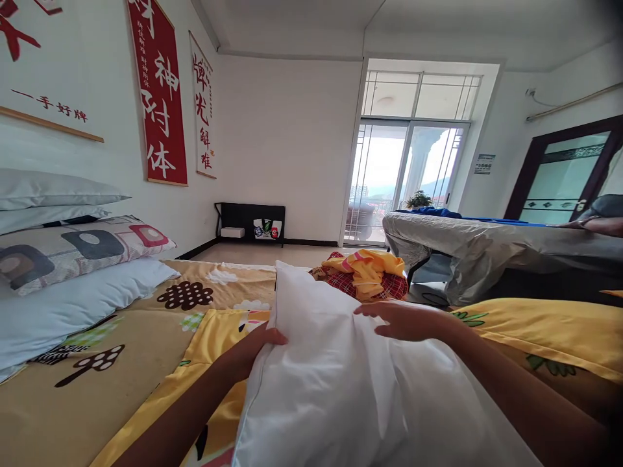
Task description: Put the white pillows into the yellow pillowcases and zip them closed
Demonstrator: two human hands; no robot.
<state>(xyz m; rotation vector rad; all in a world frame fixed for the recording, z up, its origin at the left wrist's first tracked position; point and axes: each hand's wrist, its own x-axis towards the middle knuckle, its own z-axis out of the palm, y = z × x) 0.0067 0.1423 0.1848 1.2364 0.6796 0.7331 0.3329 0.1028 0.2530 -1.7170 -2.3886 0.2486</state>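
A plump white pillow (311, 389) stands slanted in front of me, its far corner pointing up. My left hand (257, 350) grips its left edge, thumb on the near face and the other fingers hidden behind. On the pillow's upper right side rests my right hand (403, 319), fingers stretched to the left and thumb apart, with creases in the fabric below. Under the pillow and to its left lies a yellow patterned cloth (219, 331), flat on the tan patterned bed sheet (131, 363).
Several pillows (97, 305) are stacked at the left. Crumpled yellow and red plaid cloth (370, 272) lies beyond the pillow. A yellow pillow (549, 331) is at the right, before a plastic-covered table (452, 237). Another person's hand (603, 224) shows at the right edge.
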